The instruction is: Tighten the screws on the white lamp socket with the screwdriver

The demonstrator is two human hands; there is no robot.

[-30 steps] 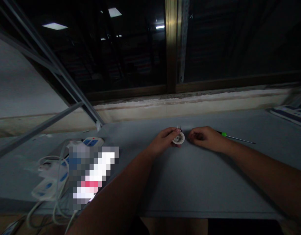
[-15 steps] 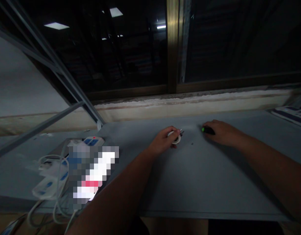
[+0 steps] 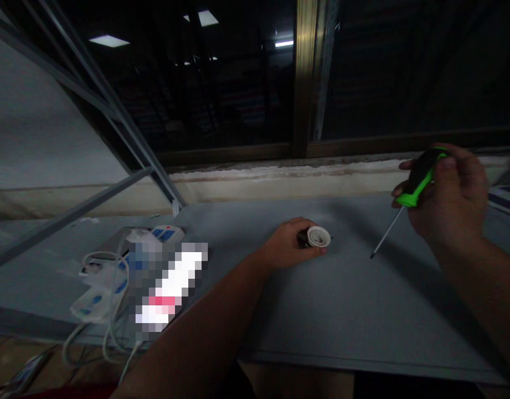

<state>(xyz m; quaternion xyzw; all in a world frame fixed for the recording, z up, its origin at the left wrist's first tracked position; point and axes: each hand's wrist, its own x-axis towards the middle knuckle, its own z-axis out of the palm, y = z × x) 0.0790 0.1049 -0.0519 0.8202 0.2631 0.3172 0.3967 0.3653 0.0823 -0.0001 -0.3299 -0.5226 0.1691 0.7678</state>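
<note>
My left hand rests on the grey table and is closed around a small round white fitting, its face turned to the right. My right hand is raised above the table at the right, gripping a screwdriver by its green and black handle. The thin metal shaft slants down and left, its tip hovering near the table surface, a short way right of the fitting.
White power strips with blue sockets and coiled cables lie at the table's left end beside a blurred-out patch. A dark window with a metal frame post runs behind the table. Slanted metal bars cross the left.
My right hand has picked the screwdriver up off the table and lifted it up and right. My left hand turned the white fitting so its face points right. The view shifted slightly.
</note>
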